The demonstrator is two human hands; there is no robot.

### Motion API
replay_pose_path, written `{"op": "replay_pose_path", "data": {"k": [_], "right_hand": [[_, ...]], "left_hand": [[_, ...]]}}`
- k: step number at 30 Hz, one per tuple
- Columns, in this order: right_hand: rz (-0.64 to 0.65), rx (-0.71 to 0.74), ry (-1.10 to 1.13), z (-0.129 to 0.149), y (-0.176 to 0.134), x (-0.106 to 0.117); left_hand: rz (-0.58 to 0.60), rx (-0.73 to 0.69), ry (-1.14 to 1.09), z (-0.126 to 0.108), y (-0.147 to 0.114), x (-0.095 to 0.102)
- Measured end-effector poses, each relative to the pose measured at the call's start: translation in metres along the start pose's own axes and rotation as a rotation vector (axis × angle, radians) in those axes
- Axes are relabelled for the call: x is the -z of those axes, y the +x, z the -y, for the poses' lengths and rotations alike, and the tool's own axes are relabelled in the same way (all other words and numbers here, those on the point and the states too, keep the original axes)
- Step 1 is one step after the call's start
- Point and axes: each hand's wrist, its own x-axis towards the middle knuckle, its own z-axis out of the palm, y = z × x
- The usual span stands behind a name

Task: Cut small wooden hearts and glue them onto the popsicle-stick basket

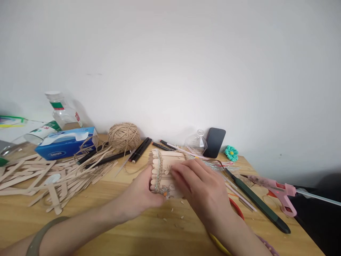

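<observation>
My left hand grips a craft piece built of wooden craft sticks from its left and underside, a little above the table. Twine and a glittery strand run down its left end, and a small grey flower with an orange centre sits at the lower corner. Small pale petal-like bits lie on its front face. Over that face is my right hand, its thumb and fingers pinched together beside the bits. Whatever the pinch holds is hidden by the fingers.
Loose craft sticks spread over the left, before a blue tissue pack and bottles. A twine ball, black markers and a phone line the wall. A dark green cutter-like tool and pink glue gun lie right.
</observation>
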Motion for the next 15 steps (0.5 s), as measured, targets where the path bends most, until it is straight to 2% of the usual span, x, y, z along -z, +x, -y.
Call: {"op": "replay_pose_path", "data": {"k": [4, 10, 12, 15], "right_hand": [[0.051, 0.086, -0.11, 0.002, 0.003, 0.002], [0.076, 0.123, -0.228, 0.005, 0.006, -0.007], [0.053, 0.099, -0.202, 0.0, 0.007, -0.012], [-0.028, -0.024, -0.169, -0.016, 0.009, -0.009]], "left_hand": [[-0.02, 0.003, 0.062, 0.007, 0.003, 0.003], [-0.035, -0.005, 0.107, 0.013, 0.006, 0.005], [-0.052, 0.006, 0.081, 0.011, 0.006, 0.004], [-0.044, 0.012, -0.03, 0.007, 0.007, 0.005]]}}
